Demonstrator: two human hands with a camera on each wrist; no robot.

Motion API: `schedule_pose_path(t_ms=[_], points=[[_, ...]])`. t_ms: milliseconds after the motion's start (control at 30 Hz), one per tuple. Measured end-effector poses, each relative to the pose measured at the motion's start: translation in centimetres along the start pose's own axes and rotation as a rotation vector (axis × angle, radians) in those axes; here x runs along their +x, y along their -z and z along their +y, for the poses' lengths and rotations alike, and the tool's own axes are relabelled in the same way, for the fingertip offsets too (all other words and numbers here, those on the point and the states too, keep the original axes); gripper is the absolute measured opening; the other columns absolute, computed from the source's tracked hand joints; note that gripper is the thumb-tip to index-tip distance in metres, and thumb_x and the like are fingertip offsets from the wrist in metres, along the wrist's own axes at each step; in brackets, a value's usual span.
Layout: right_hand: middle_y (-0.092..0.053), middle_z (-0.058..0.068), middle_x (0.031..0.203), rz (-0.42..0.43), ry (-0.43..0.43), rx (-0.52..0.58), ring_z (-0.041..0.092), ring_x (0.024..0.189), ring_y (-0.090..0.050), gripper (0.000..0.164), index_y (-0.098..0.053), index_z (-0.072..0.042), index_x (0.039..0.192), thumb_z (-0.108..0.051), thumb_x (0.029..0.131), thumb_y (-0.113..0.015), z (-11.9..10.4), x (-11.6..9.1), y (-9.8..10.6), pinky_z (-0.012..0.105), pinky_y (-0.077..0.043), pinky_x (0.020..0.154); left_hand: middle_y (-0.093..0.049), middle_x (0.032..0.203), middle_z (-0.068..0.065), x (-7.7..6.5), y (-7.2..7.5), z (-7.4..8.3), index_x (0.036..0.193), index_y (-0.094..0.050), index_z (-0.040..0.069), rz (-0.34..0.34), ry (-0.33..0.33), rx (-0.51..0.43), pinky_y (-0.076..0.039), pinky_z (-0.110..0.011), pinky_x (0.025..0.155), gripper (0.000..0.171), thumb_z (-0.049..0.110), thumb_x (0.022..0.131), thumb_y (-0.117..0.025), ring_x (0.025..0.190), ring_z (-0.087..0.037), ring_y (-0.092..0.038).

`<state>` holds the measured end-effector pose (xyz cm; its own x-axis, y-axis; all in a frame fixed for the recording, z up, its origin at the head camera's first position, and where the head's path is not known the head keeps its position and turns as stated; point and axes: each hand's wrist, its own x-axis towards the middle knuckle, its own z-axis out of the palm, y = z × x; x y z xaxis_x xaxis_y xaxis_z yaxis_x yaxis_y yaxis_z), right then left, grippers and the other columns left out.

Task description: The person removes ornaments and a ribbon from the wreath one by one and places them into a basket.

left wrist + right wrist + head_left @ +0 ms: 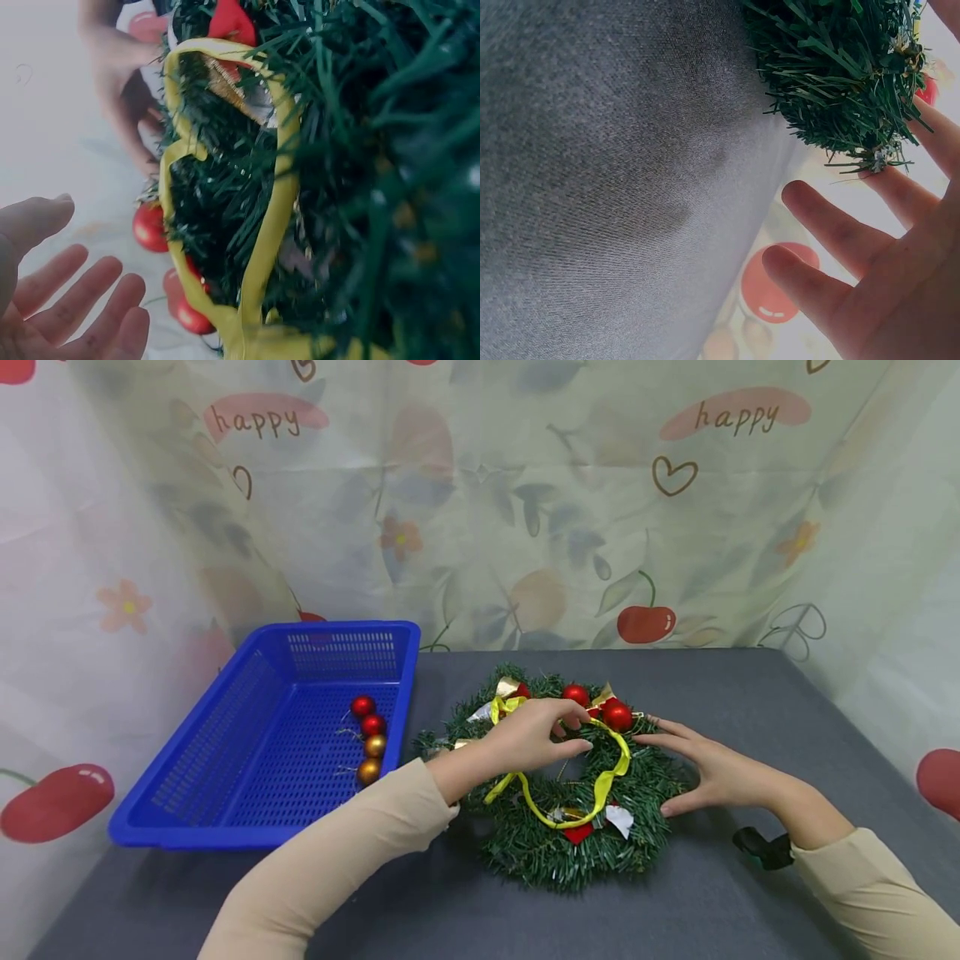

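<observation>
Wreath (pixel 566 795) lay below left hand (pixel 536 732); right hand (pixel 708 770) was at wreath's right edge; both loosely spread.

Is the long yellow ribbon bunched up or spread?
Spread: the head view shows the ribbon in a wide open loop across the round green artificial wreath.

A pale cherry-printed curtain (pixel 480 560) hangs behind the grey table (pixel 720 693).

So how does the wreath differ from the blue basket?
The wreath is round, green and bristly; the basket is blue, four-sided and slotted. The wreath bears a yellow ribbon; the basket shows four baubles inside. Both rest on the grey table.
</observation>
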<state>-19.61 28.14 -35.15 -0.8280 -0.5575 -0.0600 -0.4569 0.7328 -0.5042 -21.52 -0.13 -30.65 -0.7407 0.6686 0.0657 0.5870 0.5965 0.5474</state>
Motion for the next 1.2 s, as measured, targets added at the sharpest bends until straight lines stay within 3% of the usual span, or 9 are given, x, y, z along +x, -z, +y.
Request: schedule_pose_path(t_ms=[267,433,633,1200], points=[[-0.016,0.027,0.151,0.001,0.014,0.004,0.051,0.132,-0.026,0.086,-0.039,-0.016,0.141,-0.049,0.070,-0.076,0.1,0.1,0.0,0.067,-0.036,0.092,-0.060,0.126,-0.005,2.4,-1.1,0.3,0.127,-0.055,0.010,0.067,0.004,-0.011,-0.050,-0.024,0.089,0.040,0.029,0.092,-0.059,0.110,-0.018,-0.060],[-0.016,0.027,0.151,-0.004,0.010,0.004,0.051,0.132,-0.025,0.087,-0.039,-0.017,0.142,-0.050,0.070,-0.076,0.2,0.2,0.0,0.066,-0.037,0.092,-0.060,0.124,-0.007,3.9,-1.8,0.2,0.128,-0.055,0.010,0.116,0.020,0.015,-0.050,-0.025,0.088,0.041,0.031,0.093,-0.058,0.109,-0.019,-0.059],[-0.014,0.027,0.152,-0.015,0.007,0.021,0.052,0.133,-0.023,0.088,-0.037,-0.018,0.143,-0.050,0.070,-0.075,0.2,0.1,0.1,0.066,-0.037,0.091,-0.058,0.127,-0.008,5.3,-2.4,0.0,0.129,-0.055,0.010,0.111,0.053,-0.004,-0.051,-0.024,0.084,0.042,0.031,0.092,-0.059,0.104,-0.018,-0.062],[-0.014,0.028,0.151,-0.016,0.004,0.031,0.053,0.133,-0.022,0.087,-0.038,-0.017,0.142,-0.048,0.070,-0.076,0.2,0.0,0.0,0.067,-0.036,0.091,-0.062,0.125,-0.002,6.5,-3.9,-0.3,0.130,-0.056,0.015,0.089,0.096,0.021,-0.050,-0.019,0.083,0.043,0.031,0.091,-0.061,0.108,-0.013,-0.061]])
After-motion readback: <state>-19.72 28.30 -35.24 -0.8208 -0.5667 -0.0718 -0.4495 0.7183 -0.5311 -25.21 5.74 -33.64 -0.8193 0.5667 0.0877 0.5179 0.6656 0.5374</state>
